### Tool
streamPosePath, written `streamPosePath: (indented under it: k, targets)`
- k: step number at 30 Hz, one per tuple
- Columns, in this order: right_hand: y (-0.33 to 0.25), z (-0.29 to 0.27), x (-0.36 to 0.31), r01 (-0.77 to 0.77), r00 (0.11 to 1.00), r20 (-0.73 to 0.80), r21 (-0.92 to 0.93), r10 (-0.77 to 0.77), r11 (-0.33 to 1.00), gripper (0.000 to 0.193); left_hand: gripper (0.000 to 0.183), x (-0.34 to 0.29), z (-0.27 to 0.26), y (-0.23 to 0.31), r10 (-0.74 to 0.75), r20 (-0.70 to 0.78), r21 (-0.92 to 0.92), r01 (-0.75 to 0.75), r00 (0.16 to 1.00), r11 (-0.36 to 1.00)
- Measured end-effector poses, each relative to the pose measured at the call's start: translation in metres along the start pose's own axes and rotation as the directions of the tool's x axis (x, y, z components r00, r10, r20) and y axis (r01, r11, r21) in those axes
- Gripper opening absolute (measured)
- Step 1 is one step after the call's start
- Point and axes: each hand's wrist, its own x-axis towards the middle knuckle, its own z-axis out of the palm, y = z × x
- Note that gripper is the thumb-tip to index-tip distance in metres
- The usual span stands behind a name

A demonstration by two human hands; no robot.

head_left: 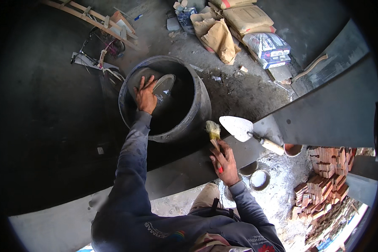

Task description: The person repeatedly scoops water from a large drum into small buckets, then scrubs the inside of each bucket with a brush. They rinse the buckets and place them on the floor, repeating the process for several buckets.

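Head view, centre: right hand [227,166] grips a wooden, pale-bristled brush [214,137], left hand [146,100] has fingers spread; one careless swing could dislodge the overhanging white-bladed trowel [238,128].

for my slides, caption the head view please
Left hand in a round grey tub, right hand gripping a brush near a trowel.

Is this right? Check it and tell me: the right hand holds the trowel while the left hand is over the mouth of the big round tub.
Not quite: the right hand holds a brush, not the trowel, as the head view shows. The left hand is over the mouth of the big round tub.
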Motion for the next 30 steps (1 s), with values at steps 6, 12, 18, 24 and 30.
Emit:
streamPosePath:
  k: [6, 12, 18, 24, 30]
  targets:
    - [-0.007, -0.008, -0.009, 0.098, 0.995, -0.016, 0.060, -0.097, 0.993, 0.034, 0.068, -0.030, -0.053, 0.038, 0.271, -0.201, 0.280, -0.210, 0.941, 0.937]
    - [-0.036, -0.057, -0.054, 0.206, 0.973, 0.064, 0.177, -0.220, 0.963, 0.041, 0.073, -0.054, -0.128, 0.073, 0.121, -0.544, 0.237, 0.013, 0.830, 0.971]
    - [-0.028, -0.170, -0.154, 0.211, 0.965, 0.095, 0.263, -0.243, 0.941, 0.040, 0.067, -0.129, -0.214, 0.163, -0.556, -0.637, -0.738, -0.213, 0.535, 0.640]
    - [0.056, -0.300, -0.269, 0.181, 0.971, 0.117, 0.218, -0.210, 0.959, 0.024, 0.052, -0.276, -0.263, 0.352, -0.621, -0.564, -0.808, -0.207, 0.545, 0.551]
    - [0.167, -0.406, -0.418, -0.204, 0.973, 0.098, -0.077, 0.211, 0.976, 0.029, 0.057, -0.362, -0.226, 0.551, -0.564, -0.118, -0.985, -0.027, 0.817, 0.168]
